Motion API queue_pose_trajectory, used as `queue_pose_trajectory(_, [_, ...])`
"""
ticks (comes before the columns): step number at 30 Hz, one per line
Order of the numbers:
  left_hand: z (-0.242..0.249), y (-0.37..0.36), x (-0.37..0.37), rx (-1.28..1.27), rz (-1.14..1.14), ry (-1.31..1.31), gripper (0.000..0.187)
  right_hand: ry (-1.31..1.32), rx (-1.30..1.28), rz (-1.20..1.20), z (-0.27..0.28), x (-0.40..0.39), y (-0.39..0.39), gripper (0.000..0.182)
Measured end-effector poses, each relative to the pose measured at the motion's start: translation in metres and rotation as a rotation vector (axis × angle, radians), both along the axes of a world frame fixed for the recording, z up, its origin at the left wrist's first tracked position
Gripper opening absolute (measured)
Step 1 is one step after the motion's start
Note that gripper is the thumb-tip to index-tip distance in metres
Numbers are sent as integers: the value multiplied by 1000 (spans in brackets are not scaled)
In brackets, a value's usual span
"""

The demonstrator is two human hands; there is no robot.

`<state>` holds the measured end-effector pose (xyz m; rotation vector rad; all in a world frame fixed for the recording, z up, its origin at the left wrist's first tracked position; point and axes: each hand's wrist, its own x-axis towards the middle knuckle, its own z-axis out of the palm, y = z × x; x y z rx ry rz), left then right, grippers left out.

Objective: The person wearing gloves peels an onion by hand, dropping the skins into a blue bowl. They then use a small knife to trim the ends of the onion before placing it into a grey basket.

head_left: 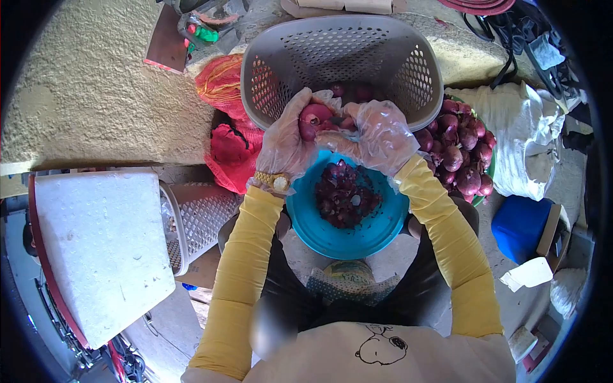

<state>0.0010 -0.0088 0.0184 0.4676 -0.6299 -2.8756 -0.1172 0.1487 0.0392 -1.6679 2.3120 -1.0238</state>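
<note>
Both my hands wear clear plastic gloves above a blue basin point(300, 233). My left hand point(287, 140) is closed around a red onion point(314, 118). Close against that onion, my right hand point(383, 131) has its fingers curled in; a small dark piece shows between the hands, but what the right fingers grip is hidden. Dark red onion skins point(345, 195) lie in the basin below. Just beyond the hands stands a grey-brown perforated basket point(341, 32), with a few red onions point(364, 92) at its bottom.
Many red onions point(456, 150) are heaped in a green container at the right. A red mesh sack point(233, 150) lies left of the basket. A white-topped table point(102, 249) and another perforated basket point(201, 214) stand at the left; a blue container point(518, 226) is at the right.
</note>
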Motion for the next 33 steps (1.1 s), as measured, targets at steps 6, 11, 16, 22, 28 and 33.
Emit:
queue_pose_trajectory(6, [-3, 0, -2, 29, -18, -20, 30, 20, -69, -8, -5, -1, 0, 62])
queue_pose_trajectory(11, [-8, -2, -4, 4, 11, -61, 32, -140, 28, 45, 8, -2, -2, 62])
queue_pose_trajectory(16, [-4, -1, 0, 27, -33, -37, 32, -15, -2, 29, -2, -2, -3, 62])
queue_pose_trajectory(22, [-4, 0, 0, -26, -17, -30, 31, 93, 49, 10, -4, -3, -3, 62])
queue_pose_trajectory(28, [-6, -2, 0, -68, -43, -17, 33, 58, -42, 77, -15, -10, -2, 64])
queue_pose_trajectory(33, [-7, 0, -1, -76, -45, -26, 34, 94, -40, 97, -16, -10, -2, 65])
